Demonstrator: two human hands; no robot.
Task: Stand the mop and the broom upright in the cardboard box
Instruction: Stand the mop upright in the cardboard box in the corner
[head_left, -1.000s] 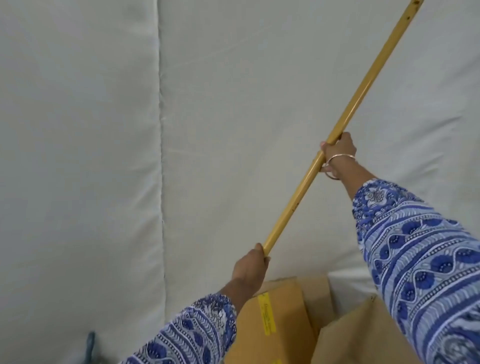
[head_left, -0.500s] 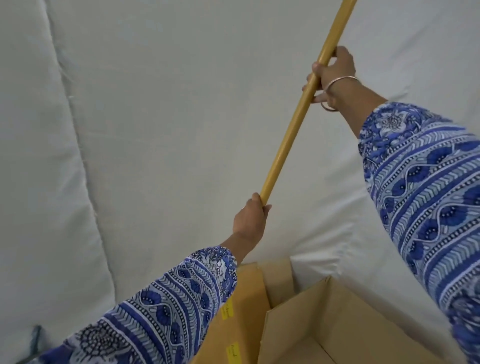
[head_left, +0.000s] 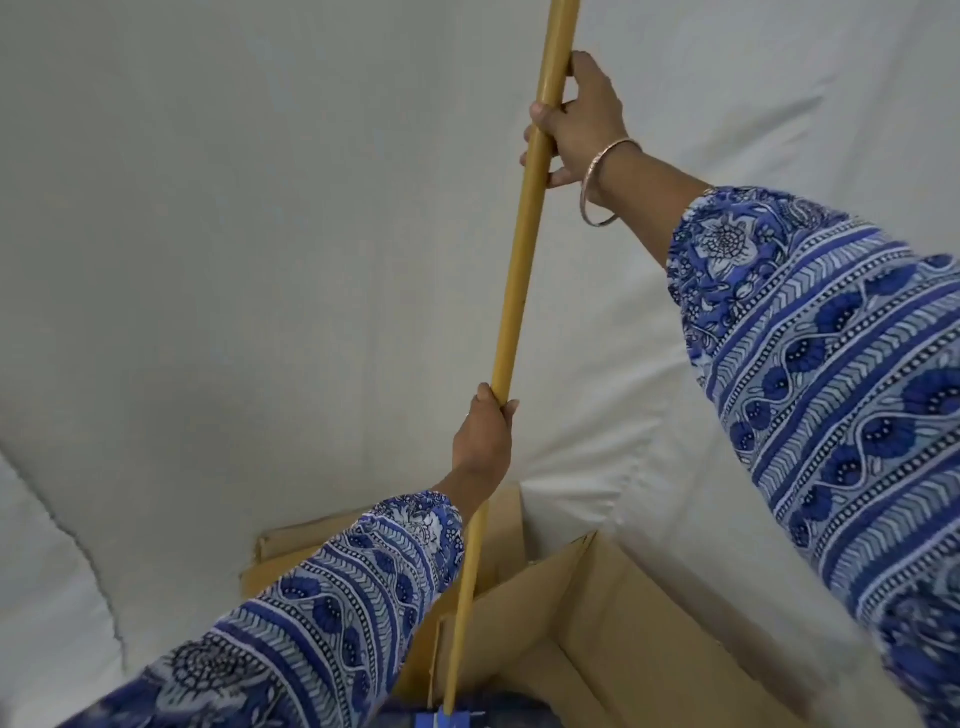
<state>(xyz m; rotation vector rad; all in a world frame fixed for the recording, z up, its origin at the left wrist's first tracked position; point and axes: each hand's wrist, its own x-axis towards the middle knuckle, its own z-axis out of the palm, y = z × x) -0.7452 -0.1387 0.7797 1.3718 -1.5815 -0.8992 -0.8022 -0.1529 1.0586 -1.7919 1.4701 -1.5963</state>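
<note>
Both hands gripped one yellow pole (head_left: 519, 270) held nearly upright over the open cardboard box (head_left: 613, 639).

The right hand (head_left: 579, 122) was wrapped around the upper pole, a metal bangle (head_left: 602, 182) on its wrist; the left hand (head_left: 483, 439) was wrapped around the pole lower down; the pole's lower end met a blue fitting (head_left: 444, 719) at the bottom edge, inside the box opening; whether it belonged to the mop or the broom could not be told; white fabric (head_left: 260, 260) lay behind.

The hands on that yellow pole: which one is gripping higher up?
The right hand, the one with the bangle at its wrist, grips the pole higher. The left hand holds it lower, nearer the cardboard box.
</note>
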